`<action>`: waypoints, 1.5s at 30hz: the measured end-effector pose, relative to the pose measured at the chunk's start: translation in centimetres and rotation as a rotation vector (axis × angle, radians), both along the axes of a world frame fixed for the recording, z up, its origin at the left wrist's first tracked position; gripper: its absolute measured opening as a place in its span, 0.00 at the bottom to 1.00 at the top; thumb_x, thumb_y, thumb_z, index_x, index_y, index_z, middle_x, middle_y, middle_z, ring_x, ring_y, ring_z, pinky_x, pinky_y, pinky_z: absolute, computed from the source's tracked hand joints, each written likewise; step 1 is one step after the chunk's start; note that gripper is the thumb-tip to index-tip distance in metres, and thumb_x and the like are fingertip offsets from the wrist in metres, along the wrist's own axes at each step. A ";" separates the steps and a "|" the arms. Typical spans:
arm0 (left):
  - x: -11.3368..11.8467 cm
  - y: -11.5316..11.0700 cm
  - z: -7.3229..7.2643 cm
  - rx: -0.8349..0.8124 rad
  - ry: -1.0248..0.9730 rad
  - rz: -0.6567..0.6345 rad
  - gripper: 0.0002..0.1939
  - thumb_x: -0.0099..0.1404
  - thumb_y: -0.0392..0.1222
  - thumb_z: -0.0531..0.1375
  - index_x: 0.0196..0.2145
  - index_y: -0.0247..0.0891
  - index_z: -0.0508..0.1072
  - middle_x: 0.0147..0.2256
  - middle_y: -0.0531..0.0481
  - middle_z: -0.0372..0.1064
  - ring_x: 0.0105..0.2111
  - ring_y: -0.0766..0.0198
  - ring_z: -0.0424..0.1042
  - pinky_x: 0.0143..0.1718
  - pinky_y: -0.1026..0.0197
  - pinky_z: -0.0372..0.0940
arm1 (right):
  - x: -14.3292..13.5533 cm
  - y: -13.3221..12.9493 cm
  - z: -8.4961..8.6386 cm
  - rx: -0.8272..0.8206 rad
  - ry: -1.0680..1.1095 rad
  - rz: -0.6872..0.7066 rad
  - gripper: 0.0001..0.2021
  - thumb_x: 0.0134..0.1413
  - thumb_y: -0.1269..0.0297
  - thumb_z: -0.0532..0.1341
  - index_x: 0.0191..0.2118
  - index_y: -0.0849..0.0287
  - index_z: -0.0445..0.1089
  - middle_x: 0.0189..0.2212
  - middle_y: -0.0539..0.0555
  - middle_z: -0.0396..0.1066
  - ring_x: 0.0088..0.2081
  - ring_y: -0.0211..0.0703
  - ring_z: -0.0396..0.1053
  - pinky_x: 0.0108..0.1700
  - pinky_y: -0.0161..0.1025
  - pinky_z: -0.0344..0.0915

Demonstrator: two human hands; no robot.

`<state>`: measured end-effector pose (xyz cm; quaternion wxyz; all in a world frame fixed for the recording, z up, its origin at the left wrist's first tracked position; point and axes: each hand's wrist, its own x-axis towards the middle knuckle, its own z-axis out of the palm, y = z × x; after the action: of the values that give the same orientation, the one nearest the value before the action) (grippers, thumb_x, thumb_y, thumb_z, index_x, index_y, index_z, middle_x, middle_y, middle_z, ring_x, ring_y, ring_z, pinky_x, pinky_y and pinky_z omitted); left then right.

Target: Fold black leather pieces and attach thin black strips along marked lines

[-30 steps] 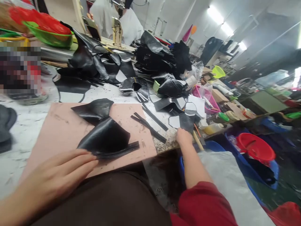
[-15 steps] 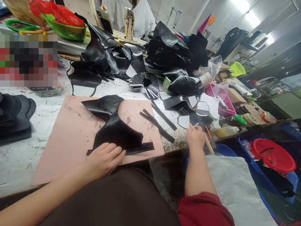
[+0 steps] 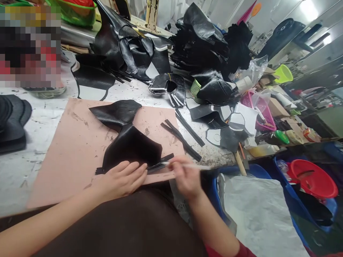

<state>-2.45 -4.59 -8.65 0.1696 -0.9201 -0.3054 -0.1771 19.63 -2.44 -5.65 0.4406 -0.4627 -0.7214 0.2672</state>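
A black leather piece (image 3: 131,142) lies on a pink board (image 3: 64,150), with a black zipper strip (image 3: 168,157) along its lower edge. My left hand (image 3: 124,178) rests flat on the strip and the leather's lower edge, fingers side by side. In my right hand (image 3: 186,176) is a thin pale pen-like tool (image 3: 198,166), its tip at the strip just right of my left fingers. More black strips (image 3: 182,139) lie across the board's right edge.
Black leather parts (image 3: 200,46) are piled at the back. Dark cut pieces (image 3: 13,123) are stacked at left. A pink basket (image 3: 264,116) stands at right, above a red basin (image 3: 313,176) and a blue bin (image 3: 284,178).
My right hand has moved left from the table's right side to the zipper strip, bringing the pale tool. My left hand stays on the work, its fingers stretched further. The view has shifted slightly.
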 end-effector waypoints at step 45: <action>-0.1 -0.3 -0.4 -0.005 0.034 0.005 0.15 0.63 0.29 0.50 0.41 0.43 0.71 0.44 0.53 0.73 0.37 0.64 0.71 0.36 0.61 0.61 | -3.3 -1.7 -2.8 0.164 -0.279 0.121 0.09 0.58 0.70 0.49 0.30 0.60 0.64 0.24 0.54 0.70 0.26 0.39 0.68 0.30 0.36 0.65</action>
<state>-2.58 -4.86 -9.10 0.1730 -0.9226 -0.3054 -0.1600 16.32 -4.11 -8.40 0.3557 -0.4134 -0.8215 0.1668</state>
